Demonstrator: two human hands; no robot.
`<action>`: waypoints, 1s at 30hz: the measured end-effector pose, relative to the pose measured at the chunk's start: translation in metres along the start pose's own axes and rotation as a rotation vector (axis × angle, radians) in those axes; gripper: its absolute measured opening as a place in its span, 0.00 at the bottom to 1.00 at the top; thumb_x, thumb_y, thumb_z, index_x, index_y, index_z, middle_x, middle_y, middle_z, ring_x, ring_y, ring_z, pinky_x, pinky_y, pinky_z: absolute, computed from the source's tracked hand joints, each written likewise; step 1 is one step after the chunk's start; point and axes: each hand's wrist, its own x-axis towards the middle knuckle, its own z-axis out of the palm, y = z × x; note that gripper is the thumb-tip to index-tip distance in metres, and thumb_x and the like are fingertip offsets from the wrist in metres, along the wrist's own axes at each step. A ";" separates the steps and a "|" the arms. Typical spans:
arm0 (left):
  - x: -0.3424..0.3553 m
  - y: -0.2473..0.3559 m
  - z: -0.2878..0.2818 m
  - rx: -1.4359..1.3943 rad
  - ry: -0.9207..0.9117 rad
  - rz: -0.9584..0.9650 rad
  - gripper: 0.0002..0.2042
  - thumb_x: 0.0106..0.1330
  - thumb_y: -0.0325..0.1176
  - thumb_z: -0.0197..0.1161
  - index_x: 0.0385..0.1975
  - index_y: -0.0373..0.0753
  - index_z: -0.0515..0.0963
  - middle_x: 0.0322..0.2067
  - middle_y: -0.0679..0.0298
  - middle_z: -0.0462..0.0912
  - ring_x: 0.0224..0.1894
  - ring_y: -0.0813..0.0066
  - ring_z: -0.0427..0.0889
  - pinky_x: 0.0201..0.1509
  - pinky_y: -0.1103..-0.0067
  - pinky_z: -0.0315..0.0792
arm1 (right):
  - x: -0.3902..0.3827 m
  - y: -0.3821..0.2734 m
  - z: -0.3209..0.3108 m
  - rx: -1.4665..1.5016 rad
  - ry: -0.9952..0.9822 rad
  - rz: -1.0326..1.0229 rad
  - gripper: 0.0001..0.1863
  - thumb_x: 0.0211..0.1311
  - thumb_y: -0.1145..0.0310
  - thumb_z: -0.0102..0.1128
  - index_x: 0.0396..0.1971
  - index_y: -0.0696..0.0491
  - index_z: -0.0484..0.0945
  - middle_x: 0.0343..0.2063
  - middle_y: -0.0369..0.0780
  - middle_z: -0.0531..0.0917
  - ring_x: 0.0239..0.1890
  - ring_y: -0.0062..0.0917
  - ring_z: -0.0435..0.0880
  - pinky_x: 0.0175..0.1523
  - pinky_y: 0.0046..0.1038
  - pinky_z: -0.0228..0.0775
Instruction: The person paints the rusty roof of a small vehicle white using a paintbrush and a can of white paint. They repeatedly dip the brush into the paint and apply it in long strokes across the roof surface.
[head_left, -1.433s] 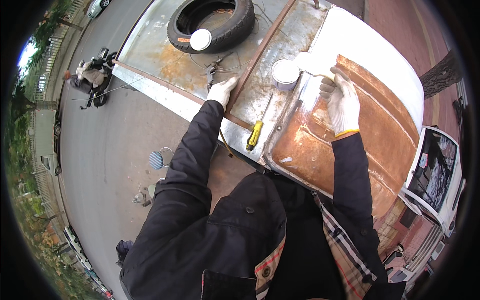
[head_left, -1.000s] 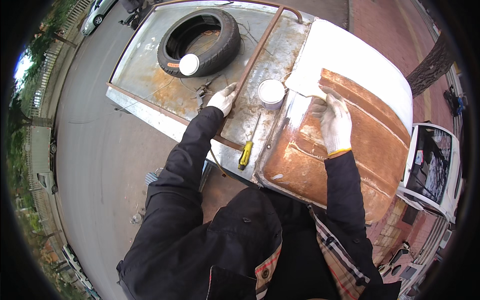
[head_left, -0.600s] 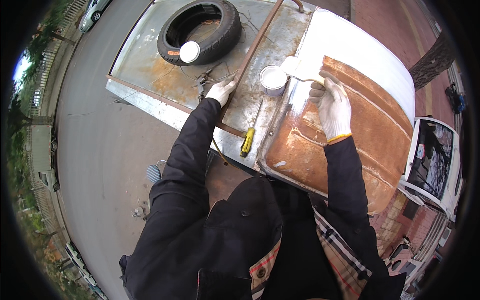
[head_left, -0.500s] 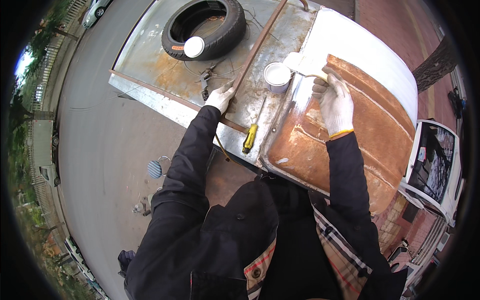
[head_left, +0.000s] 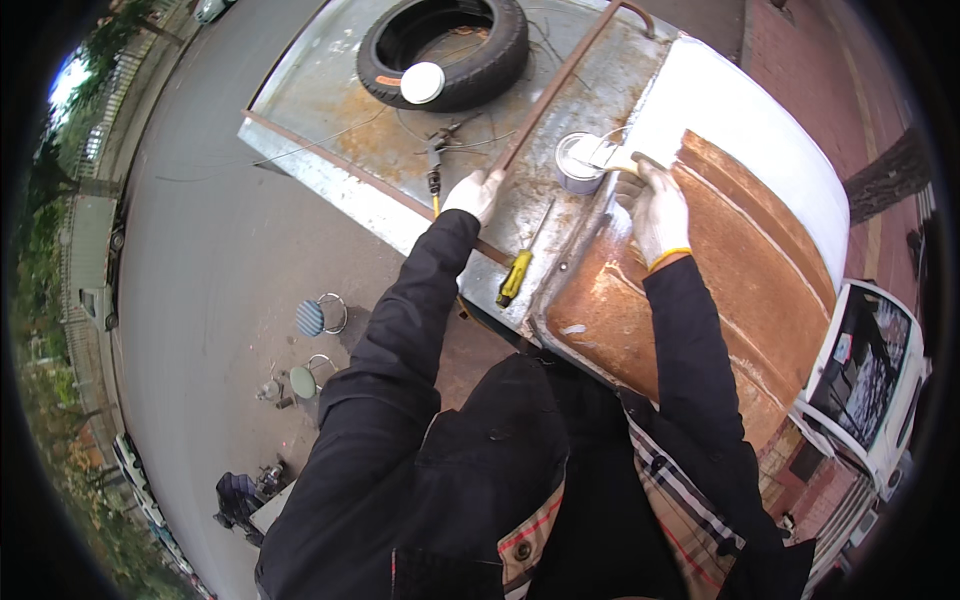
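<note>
In my gloved right hand (head_left: 657, 212) is a paintbrush (head_left: 624, 165), its fingers closed round the handle. The white-loaded bristles reach into the mouth of a small paint can (head_left: 576, 182), which stands on the metal sheet left of the panel. Below my right hand lies the rusty brown panel (head_left: 735, 300); its far part is covered in white paint (head_left: 765, 135). My gloved left hand (head_left: 474, 195) is closed on a rusty metal bar (head_left: 548, 95), fingers partly hidden. A yellow-handled screwdriver (head_left: 515, 277) lies between my hands.
A tyre (head_left: 500, 75) with a white lid (head_left: 422, 83) on it lies at the back left. An air-gun-like tool (head_left: 434, 160) and loose wires are near my left hand. Stools (head_left: 310, 318) stand on the ground left; a white vehicle (head_left: 868, 360) is at right.
My right hand has brought the paintbrush left from the white-painted panel to the can, its bristles now at the can's mouth. The left hand stays on the bar; the whole view has shifted.
</note>
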 end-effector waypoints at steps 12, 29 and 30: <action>0.000 0.002 -0.011 -0.187 -0.101 -0.123 0.27 0.80 0.58 0.57 0.47 0.34 0.80 0.25 0.59 0.80 0.20 0.69 0.78 0.25 0.71 0.73 | -0.010 -0.015 -0.008 0.055 -0.012 -0.015 0.18 0.80 0.65 0.58 0.60 0.60 0.76 0.38 0.46 0.87 0.33 0.29 0.88 0.39 0.30 0.82; 0.059 0.030 0.012 0.102 -0.005 -0.063 0.27 0.69 0.51 0.64 0.41 0.24 0.82 0.39 0.35 0.88 0.45 0.38 0.87 0.54 0.60 0.77 | -0.135 -0.192 -0.229 0.101 0.348 -0.488 0.18 0.83 0.64 0.53 0.59 0.61 0.79 0.36 0.42 0.86 0.31 0.24 0.82 0.38 0.30 0.76; 0.059 0.031 0.015 0.025 0.014 -0.047 0.23 0.68 0.46 0.64 0.37 0.24 0.80 0.32 0.39 0.86 0.38 0.45 0.86 0.50 0.61 0.78 | -0.143 -0.204 -0.247 0.036 0.401 -0.522 0.17 0.82 0.63 0.54 0.58 0.61 0.80 0.35 0.40 0.86 0.30 0.22 0.81 0.37 0.26 0.74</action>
